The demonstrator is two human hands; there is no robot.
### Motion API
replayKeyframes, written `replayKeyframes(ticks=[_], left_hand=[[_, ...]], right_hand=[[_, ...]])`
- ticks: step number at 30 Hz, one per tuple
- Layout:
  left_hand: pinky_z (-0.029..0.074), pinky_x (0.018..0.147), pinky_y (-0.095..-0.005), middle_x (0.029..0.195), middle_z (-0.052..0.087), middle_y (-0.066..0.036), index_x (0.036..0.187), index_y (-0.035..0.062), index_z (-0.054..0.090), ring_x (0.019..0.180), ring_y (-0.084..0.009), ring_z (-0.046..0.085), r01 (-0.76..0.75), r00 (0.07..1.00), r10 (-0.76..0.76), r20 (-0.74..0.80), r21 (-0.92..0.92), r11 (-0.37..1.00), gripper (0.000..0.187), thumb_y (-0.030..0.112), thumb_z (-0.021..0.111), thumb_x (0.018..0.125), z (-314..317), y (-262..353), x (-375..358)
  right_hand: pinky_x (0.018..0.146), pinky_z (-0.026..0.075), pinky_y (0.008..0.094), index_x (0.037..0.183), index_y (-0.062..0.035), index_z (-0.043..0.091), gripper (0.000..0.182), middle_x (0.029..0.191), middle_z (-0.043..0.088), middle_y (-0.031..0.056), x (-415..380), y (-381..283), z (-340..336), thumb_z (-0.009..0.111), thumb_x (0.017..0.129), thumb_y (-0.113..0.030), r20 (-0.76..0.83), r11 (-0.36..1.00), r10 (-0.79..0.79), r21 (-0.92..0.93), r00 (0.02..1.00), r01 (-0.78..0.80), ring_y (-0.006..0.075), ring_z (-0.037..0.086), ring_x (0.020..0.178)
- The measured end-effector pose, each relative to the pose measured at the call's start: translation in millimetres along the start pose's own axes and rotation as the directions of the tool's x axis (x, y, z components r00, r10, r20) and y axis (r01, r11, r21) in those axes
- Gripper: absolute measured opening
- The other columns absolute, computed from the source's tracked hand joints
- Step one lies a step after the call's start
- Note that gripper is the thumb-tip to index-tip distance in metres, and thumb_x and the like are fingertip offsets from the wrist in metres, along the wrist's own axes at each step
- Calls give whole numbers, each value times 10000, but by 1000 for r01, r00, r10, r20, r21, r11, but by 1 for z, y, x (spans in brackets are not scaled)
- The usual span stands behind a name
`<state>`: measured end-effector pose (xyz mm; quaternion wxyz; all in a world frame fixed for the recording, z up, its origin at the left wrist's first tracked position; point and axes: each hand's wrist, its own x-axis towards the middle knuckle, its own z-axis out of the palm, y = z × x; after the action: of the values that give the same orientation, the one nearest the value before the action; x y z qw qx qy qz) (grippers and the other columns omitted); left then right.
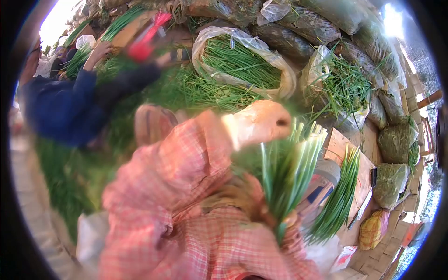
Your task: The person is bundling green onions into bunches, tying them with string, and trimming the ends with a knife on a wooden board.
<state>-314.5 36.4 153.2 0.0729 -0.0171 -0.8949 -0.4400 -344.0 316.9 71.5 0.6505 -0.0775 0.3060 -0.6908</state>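
Far left I see a co-worker (60,109) in a blue top, blurred, one hand (100,50) up on greens at the pile's left end, w/ something red (147,35) beside it, too smeared to ID. Ground at left is green litter and pale paving, outdoors, bright daylight at both top corners.

Centre: my arms in a pink plaid sleeve (186,186). Left hand (242,198) is low, blurred, wrapped round the base of a chive bunch (289,172) that stands upright, cut ends up. Right hand (259,123), gloved, sits at the bunch's top; closed or wide, can't tell, too blurred.

Behind, an open plastic bag (242,63) of greens, more bags stacked along the back. Right of the bunch, a second bunch (338,196) lies along a cardboard sheet (361,179), near its left edge. Far right: bagged greens (396,140), wood pallets (413,196), a yellow mesh bag (373,228) at the lower right corner. No readable writing anywhere.
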Motion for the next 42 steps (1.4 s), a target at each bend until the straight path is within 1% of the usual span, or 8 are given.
replayKeyframes(ticks=[5,11,14,16,25,33,37,42], left_hand=[[429,701,-342,774,566,-86,669,57,574,805,-258,537,-353,868,419,-266,264,898,93,65,658,631,-1,23,-12],[421,826,-364,869,566,-126,871,-17,585,859,-237,534,-442,726,-37,-687,-506,741,236,206,506,876,-75,7,-61],[350,938,-390,1016,571,-141,1113,-26,511,982,-235,500,-20,891,-205,-405,-486,874,379,282,483,895,-68,-48,-108],[281,1020,-402,1285,437,-170,1321,-24,330,1195,-274,400,238,925,-381,-2,-778,581,667,335,594,825,-15,-30,-115],[434,914,-395,1147,551,-140,1329,26,334,1067,-277,532,100,958,-238,159,-965,-241,598,240,591,834,69,-16,-48],[472,808,-295,996,595,-79,1131,13,509,909,-160,587,-33,888,-459,-27,-999,-4,301,152,528,864,88,-36,-45],[468,835,-316,1052,585,-113,1176,-2,478,936,-185,585,-61,901,-428,-69,-998,32,363,137,519,843,76,-19,-46],[413,939,-366,1183,525,-167,1269,-23,388,1047,-256,543,123,933,-331,140,-990,-71,565,137,507,741,67,-57,-65]], right_hand=[[783,409,318,1274,10,358,821,1109,525,145,4,5,-1,745,634,-328,7,1000,17,11,1000,-18,217,507,920],[804,403,322,1285,11,348,842,1128,521,145,15,12,-2,753,629,-329,32,999,43,4,999,-43,217,501,944],[814,400,324,1291,11,343,853,1138,519,145,15,15,-2,757,627,-330,42,998,62,-18,997,-61,217,498,956],[821,397,325,1295,11,340,861,1145,517,145,16,16,-1,760,625,-330,44,997,72,-27,996,-71,217,496,964],[851,388,331,1312,11,325,894,1174,511,145,16,25,2,773,618,-332,-30,964,154,-214,988,-157,217,487,1000],[1033,274,354,1378,16,193,1014,1316,414,149,54,-29,53,790,633,-324,-19,630,-386,-736,922,248,259,370,1238],[901,416,334,1315,23,327,789,1171,542,137,65,-30,58,738,709,-268,-147,215,-490,-976,859,-44,258,526,1076],[815,484,301,1164,14,510,419,1037,609,98,51,-53,54,606,800,-170,-309,980,-19,-196,951,-44,191,602,913]])
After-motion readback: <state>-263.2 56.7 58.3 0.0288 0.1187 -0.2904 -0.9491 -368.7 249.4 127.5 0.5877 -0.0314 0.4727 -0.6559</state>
